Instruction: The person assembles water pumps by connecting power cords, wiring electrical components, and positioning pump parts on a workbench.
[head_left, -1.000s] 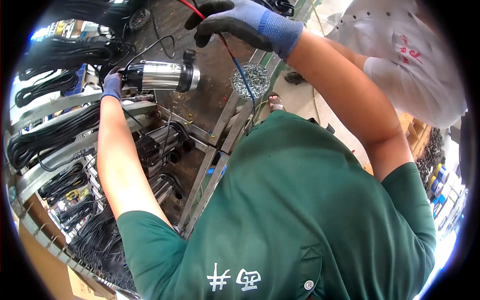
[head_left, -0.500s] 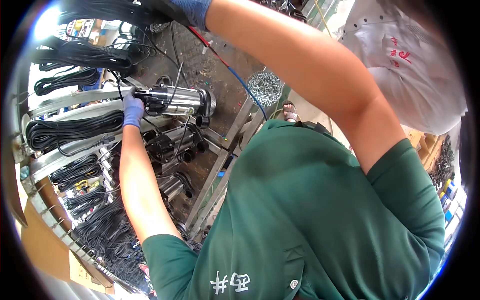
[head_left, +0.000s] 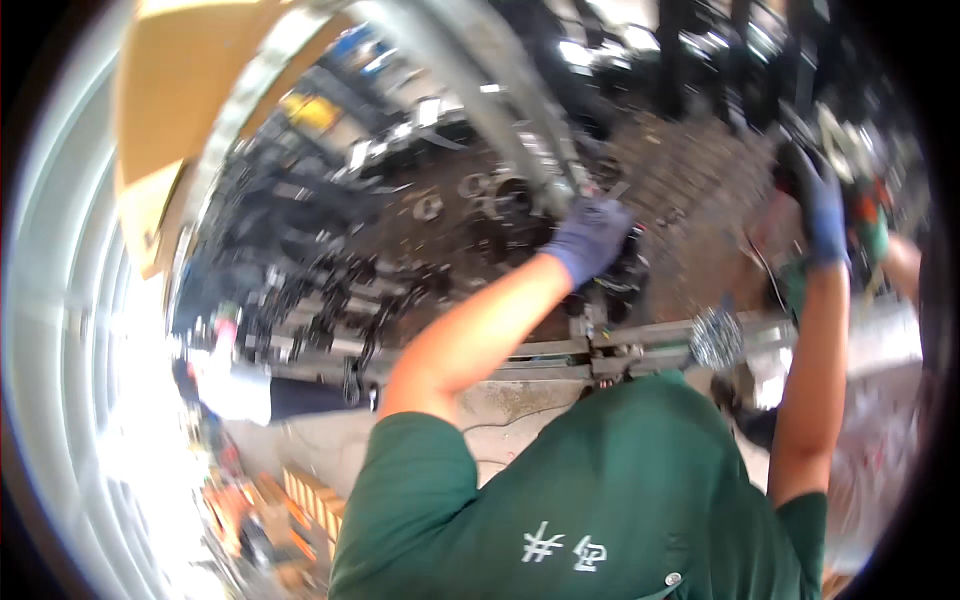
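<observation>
My left hand (head_left: 592,238), in a blue-purple glove, is at mid-picture with its fingers curled in. It is beside a dark pump part (head_left: 622,275) and the end of a metal rail (head_left: 540,150); what it grips, if anything, is hidden. Farther right, my right hand (head_left: 820,205), gloved alike, reaches up among dark, smeared shapes. Its fingers are too blurred to read. Several black and silver pumps (head_left: 335,300) stand in rows to the left.
A round container of small metal pieces (head_left: 717,338) is at the table's near edge. On the right, a co-worker's forearm (head_left: 903,265) is close to my right arm. Cardboard (head_left: 190,60) stands far left. Another person's dark-clad leg (head_left: 310,397) shows lower left.
The view has swung round and is blurred. My left hand has left the silver pump it was touching. My right hand, earlier at the top edge, now shows at the right.
</observation>
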